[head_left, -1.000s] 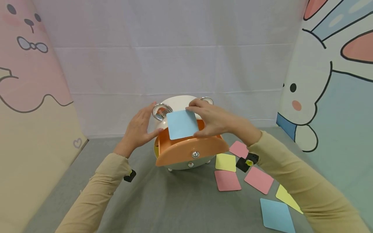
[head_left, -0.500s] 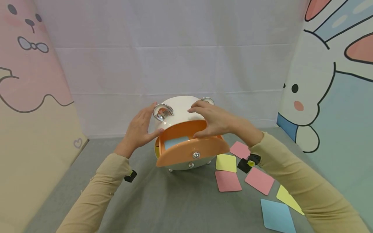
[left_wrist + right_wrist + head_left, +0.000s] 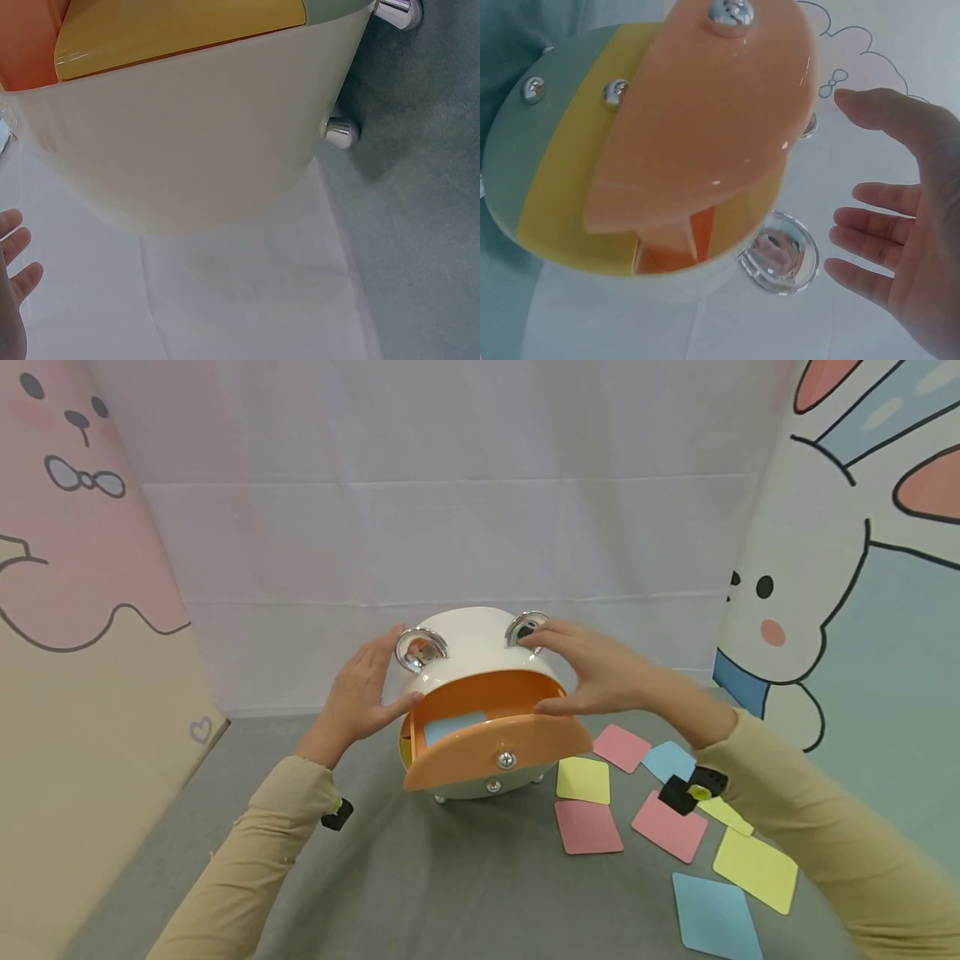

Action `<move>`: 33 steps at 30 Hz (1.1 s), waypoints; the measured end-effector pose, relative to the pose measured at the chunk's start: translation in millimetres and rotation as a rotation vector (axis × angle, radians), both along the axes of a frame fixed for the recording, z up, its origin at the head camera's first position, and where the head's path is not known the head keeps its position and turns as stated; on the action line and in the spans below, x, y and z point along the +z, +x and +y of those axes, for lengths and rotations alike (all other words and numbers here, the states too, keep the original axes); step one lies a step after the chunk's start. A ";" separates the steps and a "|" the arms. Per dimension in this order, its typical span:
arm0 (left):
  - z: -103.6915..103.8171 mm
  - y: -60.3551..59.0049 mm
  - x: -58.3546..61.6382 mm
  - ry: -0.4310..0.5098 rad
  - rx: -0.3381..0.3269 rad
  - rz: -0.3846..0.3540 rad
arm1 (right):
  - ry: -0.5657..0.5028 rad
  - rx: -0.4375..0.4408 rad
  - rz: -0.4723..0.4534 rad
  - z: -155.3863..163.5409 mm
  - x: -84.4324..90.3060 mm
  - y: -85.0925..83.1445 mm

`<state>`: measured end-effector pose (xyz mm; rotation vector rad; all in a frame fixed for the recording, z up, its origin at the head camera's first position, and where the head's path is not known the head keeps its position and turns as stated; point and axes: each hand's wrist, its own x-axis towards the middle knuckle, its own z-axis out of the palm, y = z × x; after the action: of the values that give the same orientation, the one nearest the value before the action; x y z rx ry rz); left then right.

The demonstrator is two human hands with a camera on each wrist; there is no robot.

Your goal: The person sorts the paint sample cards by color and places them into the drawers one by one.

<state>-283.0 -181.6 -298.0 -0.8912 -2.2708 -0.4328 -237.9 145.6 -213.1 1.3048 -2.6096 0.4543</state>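
A white clock-shaped drawer box (image 3: 480,643) with two silver bells stands upright on the table. Its orange top drawer (image 3: 495,752) is pulled out, and a light blue card (image 3: 453,727) lies inside at the left. My left hand (image 3: 362,689) is at the box's left side beside one bell, thumb reaching to the drawer opening's edge. Over the drawer's right end is my right hand (image 3: 600,670), fingers apart and nothing held. In the right wrist view, the box's yellow drawer (image 3: 570,165) and green drawer (image 3: 525,142) are pushed in.
On the grey tablecloth (image 3: 420,885), right of the box, lie several square cards, among them a pink card (image 3: 588,827), a yellow card (image 3: 756,870) and a blue card (image 3: 716,914). A white cloth wall (image 3: 450,527) rises behind; cartoon-printed panels flank both sides.
My right hand has let go of the blue card, which dropped into the open orange drawer. That hand has then drawn back to the right. The left hand has stayed put.
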 end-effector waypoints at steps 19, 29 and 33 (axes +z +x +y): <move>0.5 1.8 -0.9 0.011 -0.013 0.002 | 0.046 -0.320 0.010 119.4 -91.8 61.0; -1.3 2.3 -1.8 0.015 -0.004 -0.008 | 0.017 -0.419 0.051 155.8 -159.9 100.6; -2.1 1.7 -2.1 0.017 -0.008 0.000 | 0.046 -0.467 -0.012 168.4 -181.3 111.6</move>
<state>-281.3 -183.7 -300.2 -0.8924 -2.2610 -0.4557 -126.3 313.9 -394.4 0.6615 -2.8230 0.3222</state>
